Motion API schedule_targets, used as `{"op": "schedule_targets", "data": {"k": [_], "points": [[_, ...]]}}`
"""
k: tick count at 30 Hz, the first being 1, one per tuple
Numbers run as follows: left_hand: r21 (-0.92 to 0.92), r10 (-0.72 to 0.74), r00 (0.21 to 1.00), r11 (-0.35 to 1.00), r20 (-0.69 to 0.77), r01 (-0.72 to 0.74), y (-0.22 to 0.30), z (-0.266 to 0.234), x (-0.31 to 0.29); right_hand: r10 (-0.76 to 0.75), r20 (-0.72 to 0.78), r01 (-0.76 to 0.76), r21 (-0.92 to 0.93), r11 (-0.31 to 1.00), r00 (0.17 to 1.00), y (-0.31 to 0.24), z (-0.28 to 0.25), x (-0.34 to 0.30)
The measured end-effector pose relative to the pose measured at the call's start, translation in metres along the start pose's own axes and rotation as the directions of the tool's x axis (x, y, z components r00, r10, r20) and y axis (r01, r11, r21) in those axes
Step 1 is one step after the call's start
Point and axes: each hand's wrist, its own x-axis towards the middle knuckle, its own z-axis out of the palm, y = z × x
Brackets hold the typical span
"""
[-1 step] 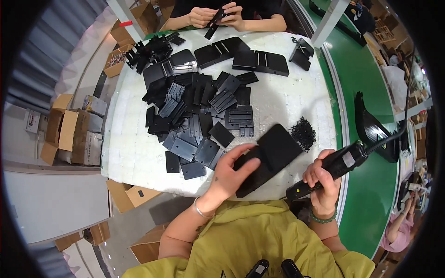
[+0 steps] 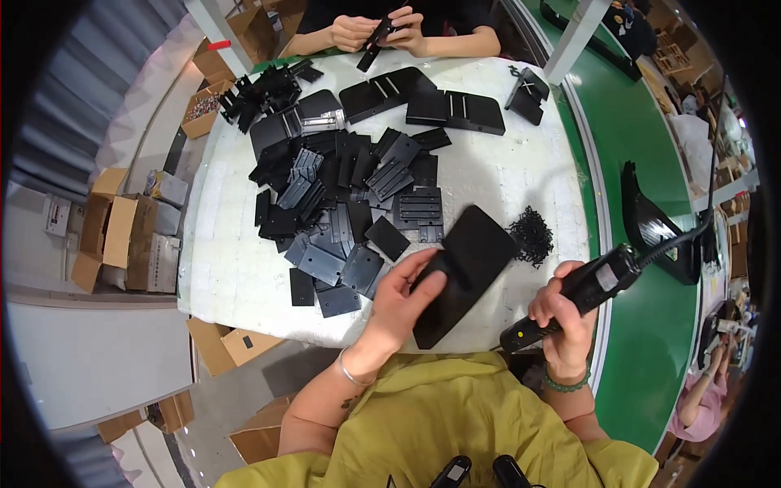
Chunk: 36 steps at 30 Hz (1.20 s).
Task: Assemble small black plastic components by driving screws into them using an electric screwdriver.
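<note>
My left hand (image 2: 400, 302) grips the left edge of a flat black plastic panel (image 2: 482, 248), its thumb lying across the top face. The panel is tilted over the near part of the table, and its underside is hidden. In my right hand (image 2: 567, 321) is a black corded electric screwdriver (image 2: 600, 281), fingers wrapped round its body and the tip pointing down and left, apart from the panel. Just right of the panel lies a small heap of black screws (image 2: 533, 236). Left of my left hand spreads a pile of black rectangular plates (image 2: 342, 215).
Several larger black panels (image 2: 468, 111) lie at the far side of the white table (image 2: 236, 281), with a cluster of black brackets (image 2: 264, 93) at far left. Across the table, another person's hands (image 2: 382, 31) hold a black part. A green conveyor (image 2: 626, 350) runs along the right.
The black panel has swung slightly, its far end shifting left and away from me, and my left hand has moved with it. The right hand and screwdriver have barely shifted.
</note>
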Motion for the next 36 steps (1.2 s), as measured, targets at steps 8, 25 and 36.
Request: {"op": "schedule_targets", "data": {"k": [8,25,36], "points": [[-0.408,-0.174,0.959,0.877,0.223,0.254,0.008,0.027,0.003,0.145,0.134,-0.127,-0.137,0.982,0.980,0.011,0.026,0.001],[-0.556,-0.215,0.872,0.697,0.440,0.453,0.043,-0.014,0.008,0.382,0.364,-0.404,-0.019,0.915,0.850,-0.020,0.009,0.006],[-0.535,-0.122,0.950,0.802,0.286,0.264,0.049,-0.036,-0.057,0.270,0.429,-0.446,0.387,0.807,0.862,0.014,-0.017,-0.010]]}}
